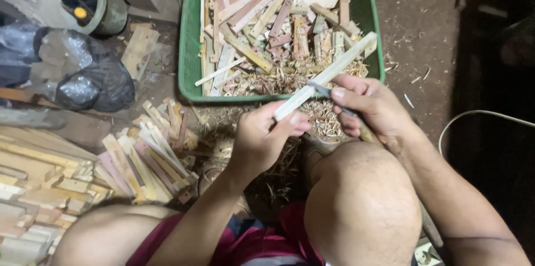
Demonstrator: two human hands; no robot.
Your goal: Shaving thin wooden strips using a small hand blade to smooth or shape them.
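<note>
In the head view, the left hand [261,135] sits just below the middle of the frame, its fingers curled tight around the lower end of a pale wooden strip [326,75]. The strip slants from that grip up toward the right, its far end lying over the near right corner of a green plastic tub [372,6]. The right hand [370,104], right of centre, is closed around the handle of a knife [334,98]; the thumb lies along the top and the blade meets the strip about midway, though the blade is thin and partly blurred, so its exact edge is hard to make out. The tub fills the upper middle of the frame and holds cut wooden pieces [273,23] and a layer of shavings [278,79]. More shavings lie heaped below the two hands. At lower left lies a loose pile of short wooden slats [147,154], with stacked longer boards [33,188] at the left edge. A black plastic bag [92,82] sits at upper left. The person's bare knee [359,199] fills the lower right.
</note>
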